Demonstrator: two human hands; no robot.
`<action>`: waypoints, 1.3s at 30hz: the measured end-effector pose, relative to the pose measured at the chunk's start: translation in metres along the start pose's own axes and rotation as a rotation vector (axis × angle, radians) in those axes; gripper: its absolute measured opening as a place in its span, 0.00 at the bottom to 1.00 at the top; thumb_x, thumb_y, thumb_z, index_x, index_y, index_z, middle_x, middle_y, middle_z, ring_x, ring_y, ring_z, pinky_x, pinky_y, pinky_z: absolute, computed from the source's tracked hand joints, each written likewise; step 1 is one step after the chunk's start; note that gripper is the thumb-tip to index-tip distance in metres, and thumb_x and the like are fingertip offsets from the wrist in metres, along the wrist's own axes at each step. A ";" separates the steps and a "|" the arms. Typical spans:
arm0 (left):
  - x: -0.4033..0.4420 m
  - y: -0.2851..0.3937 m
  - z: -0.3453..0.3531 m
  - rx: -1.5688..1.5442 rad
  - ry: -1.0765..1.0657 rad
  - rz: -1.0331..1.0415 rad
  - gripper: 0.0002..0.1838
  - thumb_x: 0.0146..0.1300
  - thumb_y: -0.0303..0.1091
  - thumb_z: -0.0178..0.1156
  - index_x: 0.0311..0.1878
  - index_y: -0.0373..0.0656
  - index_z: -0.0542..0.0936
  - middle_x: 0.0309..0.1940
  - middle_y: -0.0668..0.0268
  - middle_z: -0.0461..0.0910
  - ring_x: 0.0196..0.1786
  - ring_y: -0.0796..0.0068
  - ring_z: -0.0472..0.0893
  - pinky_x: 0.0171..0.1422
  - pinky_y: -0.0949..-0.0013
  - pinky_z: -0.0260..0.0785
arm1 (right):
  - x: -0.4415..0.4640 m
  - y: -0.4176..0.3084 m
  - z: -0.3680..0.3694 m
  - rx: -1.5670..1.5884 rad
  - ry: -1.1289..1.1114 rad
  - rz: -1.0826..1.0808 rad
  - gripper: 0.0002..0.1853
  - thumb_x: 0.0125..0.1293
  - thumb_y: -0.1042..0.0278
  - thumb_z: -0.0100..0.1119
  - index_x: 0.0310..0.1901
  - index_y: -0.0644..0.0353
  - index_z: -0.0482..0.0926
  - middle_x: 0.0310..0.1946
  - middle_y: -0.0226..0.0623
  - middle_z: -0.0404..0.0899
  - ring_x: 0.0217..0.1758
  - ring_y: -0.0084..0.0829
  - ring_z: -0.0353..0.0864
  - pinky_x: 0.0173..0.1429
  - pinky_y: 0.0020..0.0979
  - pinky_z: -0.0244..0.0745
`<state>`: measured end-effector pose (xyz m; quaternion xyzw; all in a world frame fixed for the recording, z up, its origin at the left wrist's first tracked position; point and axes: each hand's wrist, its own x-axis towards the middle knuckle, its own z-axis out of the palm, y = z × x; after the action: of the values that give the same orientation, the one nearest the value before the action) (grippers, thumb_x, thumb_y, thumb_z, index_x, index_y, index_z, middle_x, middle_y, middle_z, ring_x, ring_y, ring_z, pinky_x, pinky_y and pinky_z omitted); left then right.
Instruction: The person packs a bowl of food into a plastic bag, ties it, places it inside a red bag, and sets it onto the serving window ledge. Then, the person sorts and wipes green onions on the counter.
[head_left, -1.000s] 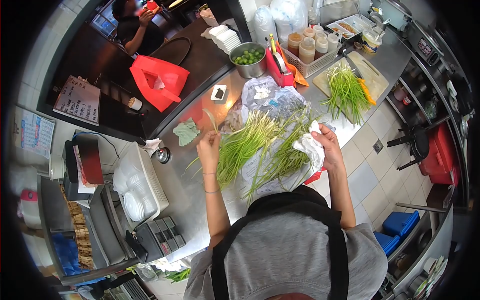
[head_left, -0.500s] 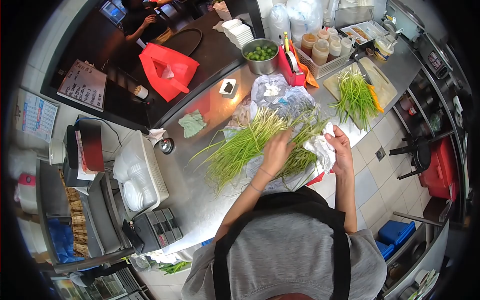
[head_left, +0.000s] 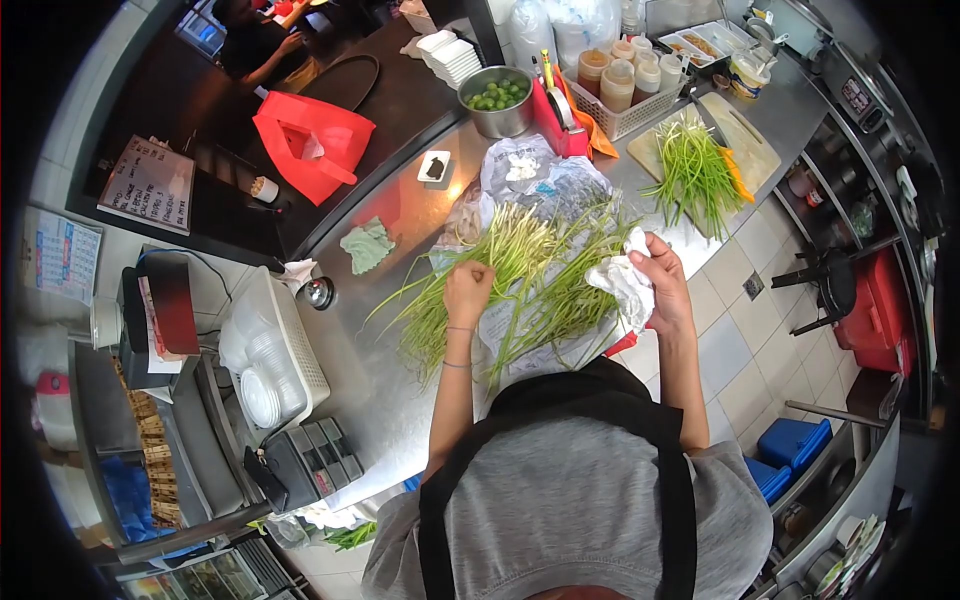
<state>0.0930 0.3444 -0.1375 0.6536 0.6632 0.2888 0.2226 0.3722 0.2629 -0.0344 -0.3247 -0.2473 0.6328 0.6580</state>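
My left hand point(head_left: 468, 294) is over the left part of a heap of thin green onions point(head_left: 430, 335), its fingers curled in. Whatever those fingers may hold cannot be made out. In my right hand point(head_left: 664, 283) is a crumpled white cloth point(head_left: 624, 283), gripped between thumb and fingers at the heap's right side. Looser, darker green stalks point(head_left: 565, 310) lie between the two hands on plastic wrapping point(head_left: 520, 178). Pale root ends of the onions point toward the back of the counter.
A cutting board point(head_left: 745, 140) carries another bunch of green onions point(head_left: 692, 175) and an orange-handled knife point(head_left: 735, 175). Behind stand a pot of limes point(head_left: 497, 122) and a basket of sauce bottles point(head_left: 640, 115). A green cloth point(head_left: 367, 246), bell point(head_left: 318, 292) and container basket point(head_left: 305, 350) are leftward.
My left hand has moved left, from the middle stalks to the left part of the heap. My right hand still holds the white cloth. The whole view has shifted slightly.
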 end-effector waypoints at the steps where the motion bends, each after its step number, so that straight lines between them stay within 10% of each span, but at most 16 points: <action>1: 0.002 0.001 -0.002 -0.108 -0.020 -0.038 0.15 0.53 0.41 0.64 0.27 0.37 0.79 0.24 0.60 0.79 0.26 0.72 0.79 0.32 0.69 0.69 | -0.001 -0.002 0.001 -0.002 0.010 -0.001 0.08 0.59 0.78 0.57 0.41 0.62 0.75 0.33 0.32 0.80 0.32 0.20 0.80 0.38 0.23 0.77; 7: -0.014 -0.001 -0.001 -0.365 -0.207 0.099 0.10 0.58 0.38 0.58 0.32 0.40 0.78 0.24 0.55 0.80 0.27 0.58 0.80 0.33 0.62 0.71 | -0.004 -0.003 -0.006 0.008 0.046 -0.006 0.09 0.59 0.77 0.57 0.42 0.62 0.75 0.33 0.32 0.80 0.33 0.20 0.80 0.38 0.23 0.76; 11: -0.040 0.026 0.008 0.088 -0.261 0.149 0.11 0.63 0.39 0.52 0.36 0.41 0.70 0.24 0.49 0.78 0.29 0.45 0.77 0.33 0.49 0.68 | -0.004 -0.001 -0.006 0.006 0.006 -0.006 0.10 0.59 0.77 0.57 0.43 0.63 0.74 0.34 0.32 0.80 0.33 0.20 0.80 0.39 0.23 0.76; 15: -0.046 0.017 0.053 -0.041 -0.371 0.143 0.08 0.66 0.35 0.49 0.41 0.42 0.64 0.21 0.56 0.78 0.23 0.62 0.81 0.28 0.62 0.70 | -0.004 -0.003 -0.003 0.014 -0.035 -0.013 0.10 0.59 0.77 0.57 0.43 0.64 0.74 0.36 0.33 0.80 0.34 0.20 0.80 0.41 0.23 0.76; 18: -0.044 0.074 0.040 -0.402 -0.422 0.036 0.08 0.66 0.34 0.48 0.43 0.40 0.64 0.20 0.49 0.75 0.22 0.50 0.77 0.27 0.57 0.69 | -0.005 -0.007 0.001 -0.002 0.009 -0.018 0.10 0.59 0.77 0.57 0.43 0.63 0.74 0.35 0.33 0.80 0.34 0.20 0.80 0.41 0.23 0.76; 19: -0.041 0.084 0.044 -0.424 -0.408 0.047 0.06 0.65 0.30 0.49 0.42 0.41 0.65 0.21 0.55 0.78 0.24 0.62 0.81 0.29 0.64 0.70 | -0.005 -0.006 0.000 -0.002 0.012 -0.017 0.09 0.59 0.77 0.57 0.43 0.63 0.74 0.35 0.33 0.80 0.34 0.20 0.80 0.40 0.23 0.76; 26: -0.047 0.114 0.042 0.036 -0.465 0.395 0.18 0.59 0.30 0.55 0.54 0.43 0.68 0.26 0.49 0.77 0.29 0.48 0.77 0.35 0.56 0.68 | -0.008 -0.005 -0.002 -0.006 0.009 -0.022 0.09 0.60 0.77 0.56 0.42 0.63 0.74 0.33 0.33 0.80 0.33 0.20 0.80 0.39 0.23 0.76; 39: -0.018 0.055 0.012 -0.009 -0.134 0.344 0.04 0.54 0.27 0.58 0.32 0.43 0.80 0.28 0.59 0.79 0.30 0.59 0.78 0.32 0.62 0.68 | -0.006 0.000 0.001 -0.001 0.001 -0.012 0.08 0.59 0.77 0.57 0.42 0.63 0.74 0.33 0.32 0.80 0.32 0.20 0.80 0.38 0.23 0.77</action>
<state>0.1422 0.3263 -0.1105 0.7740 0.5243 0.2815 0.2165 0.3710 0.2575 -0.0332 -0.3241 -0.2492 0.6286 0.6616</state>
